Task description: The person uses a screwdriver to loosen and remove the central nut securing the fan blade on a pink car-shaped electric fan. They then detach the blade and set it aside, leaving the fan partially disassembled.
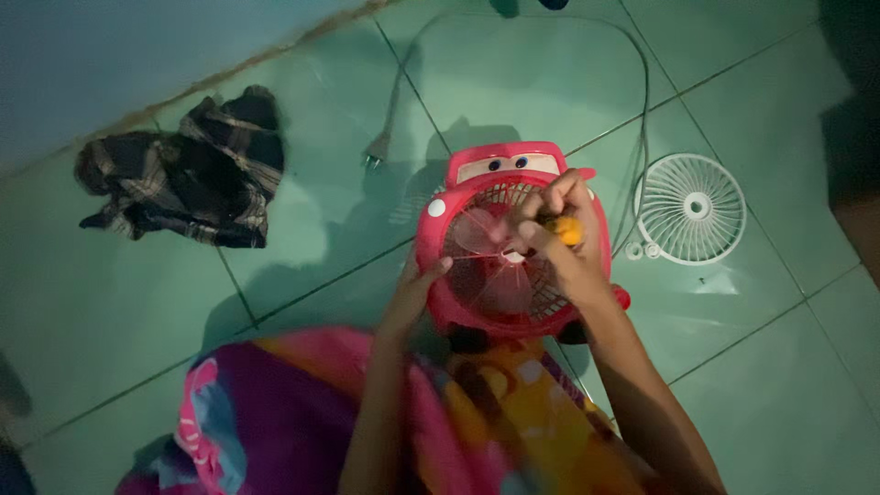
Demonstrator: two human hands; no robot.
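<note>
Red plastic fan (477, 275), car-shaped, rests on the green tiled floor (302, 238) against your lap. Your right hand (559, 238) is closed around a yellow-handled tool (566, 229) at the hub. Your left hand (417, 293), fingers loosely spread, steadies the rim. A white grille (689, 209) lies nearby.

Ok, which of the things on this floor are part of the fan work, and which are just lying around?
In use:
- red car-shaped fan, steadied by the left hand
- yellow-handled tool, gripped in the right hand at the fan's hub
- white fan grille, off and lying beside the fan
- cord and plug, unplugged

Lying about:
- checked cloth near the wall
</note>
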